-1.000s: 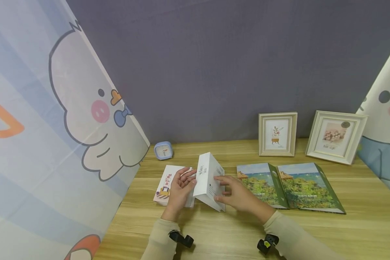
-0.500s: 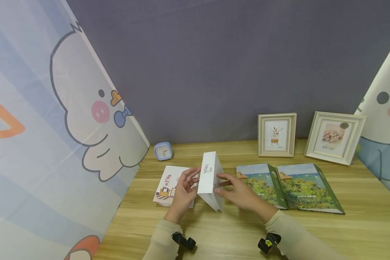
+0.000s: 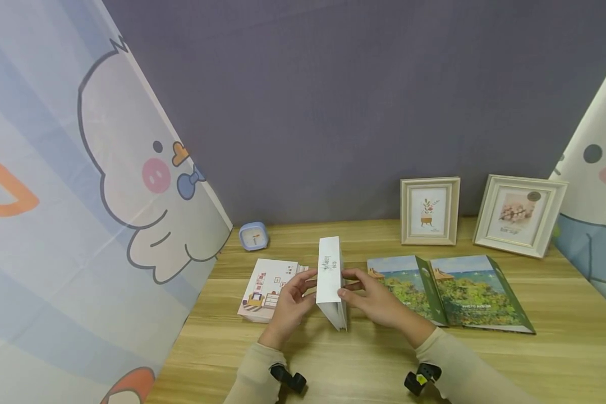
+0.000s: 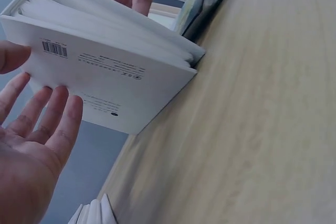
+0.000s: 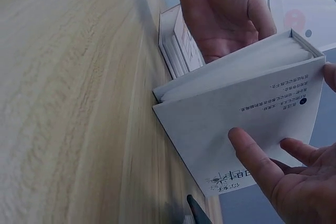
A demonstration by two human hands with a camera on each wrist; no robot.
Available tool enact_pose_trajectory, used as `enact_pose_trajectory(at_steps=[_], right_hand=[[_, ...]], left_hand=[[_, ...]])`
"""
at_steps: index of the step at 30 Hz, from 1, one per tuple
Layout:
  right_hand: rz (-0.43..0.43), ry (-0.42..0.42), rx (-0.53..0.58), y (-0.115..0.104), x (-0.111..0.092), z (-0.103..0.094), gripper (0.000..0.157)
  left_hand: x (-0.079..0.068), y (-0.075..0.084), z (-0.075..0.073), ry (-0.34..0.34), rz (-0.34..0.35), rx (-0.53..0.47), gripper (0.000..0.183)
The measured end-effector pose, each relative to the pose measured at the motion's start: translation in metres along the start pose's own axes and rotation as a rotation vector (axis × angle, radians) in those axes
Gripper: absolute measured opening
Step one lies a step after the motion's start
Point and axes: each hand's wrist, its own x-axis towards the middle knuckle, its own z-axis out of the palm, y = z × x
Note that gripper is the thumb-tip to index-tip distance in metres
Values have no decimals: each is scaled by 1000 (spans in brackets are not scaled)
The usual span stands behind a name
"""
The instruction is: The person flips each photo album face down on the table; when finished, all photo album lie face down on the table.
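A white photo album (image 3: 329,272) stands on edge on the table, spine up and covers slightly parted at the bottom. My left hand (image 3: 292,307) is at its left side; in the left wrist view the fingertips touch the cover that bears a barcode (image 4: 54,49). On the other side my right hand (image 3: 376,300) rests its fingertips against the cover with printed lettering (image 5: 270,100). Both hands have loosely extended fingers, and the album sits between them. Left of it lies a white album with a furniture drawing (image 3: 262,286), partly behind my left hand.
Two green photo albums (image 3: 477,292) with a seaside painting lie at the right. Behind them stand two pale picture frames (image 3: 430,212). A small blue clock (image 3: 254,235) stands at the back left, near the patterned cloth (image 3: 131,151). A grey cloth backs the table (image 3: 575,336).
The white album has turned more upright and shifted slightly right between my hands. My left hand has followed it to the right, uncovering more of the drawing on the lying album.
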Motion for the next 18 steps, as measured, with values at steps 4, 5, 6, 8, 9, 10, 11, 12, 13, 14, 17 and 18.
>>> enact_pose_trajectory(at_steps=[4,5,6,8,9,10,11,12,13,14,17,18], right_hand=[[-12,-9,35,2,-1,-2,62],[-13,-17,55,2,-2,-2,62],[-16,-25,76,3,-2,-2,61],[-20,-41,120,4,-2,-2,61],[-19,-51,142,4,-2,-2,61],[-18,-58,158,5,-2,-2,61],[-16,-63,175,5,-2,-2,61],[-19,-65,184,5,-3,-2,61],[-20,-64,192,5,-3,-2,61],[-22,-66,200,5,-4,-3,61],[-21,-77,232,5,-6,-6,60],[-20,-85,244,5,-7,-8,60]], left_hand=[[-1,-5,1,-21,1,20,52],[-1,-6,1,-24,-1,24,52],[-2,-6,2,-25,-4,23,52],[-2,-7,2,-24,-6,19,53],[-3,-7,3,-25,-4,16,53],[-3,-7,3,-26,-4,16,53],[-3,-6,3,-26,-3,17,54],[-4,-6,4,-30,3,17,54],[-3,-5,4,-35,7,20,54],[-3,-5,5,-44,10,22,54],[-3,-5,6,-72,16,37,54],[-3,-5,7,-81,20,39,53]])
